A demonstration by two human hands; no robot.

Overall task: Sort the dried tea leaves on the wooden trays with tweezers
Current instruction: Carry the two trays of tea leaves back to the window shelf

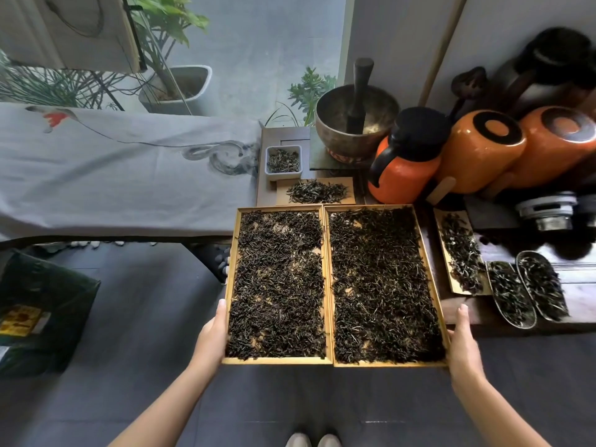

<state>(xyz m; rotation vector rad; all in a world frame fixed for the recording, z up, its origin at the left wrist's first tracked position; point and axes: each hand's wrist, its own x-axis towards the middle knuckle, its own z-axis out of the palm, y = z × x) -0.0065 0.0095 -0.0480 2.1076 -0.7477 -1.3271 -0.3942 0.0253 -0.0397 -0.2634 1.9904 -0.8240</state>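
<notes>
Two wooden trays lie side by side, both covered with dark dried tea leaves (380, 285). The left tray (233, 253) is the narrower, the right tray (430, 262) the wider. My left hand (213, 337) grips the left tray's outer edge near its front corner. My right hand (461, 346) grips the right tray's outer edge near its front corner. Both trays stick out over the floor toward me, their far ends over the table. No tweezers are visible.
Behind the trays, a card (350, 185) with a tea pile and a small white dish (283, 161) of tea. Right: a card strip (458, 253) and two metal scoops (525, 291) with tea. Orange jars (477, 150), a brass bowl (354, 124). Grey-clothed table (113, 175) at left.
</notes>
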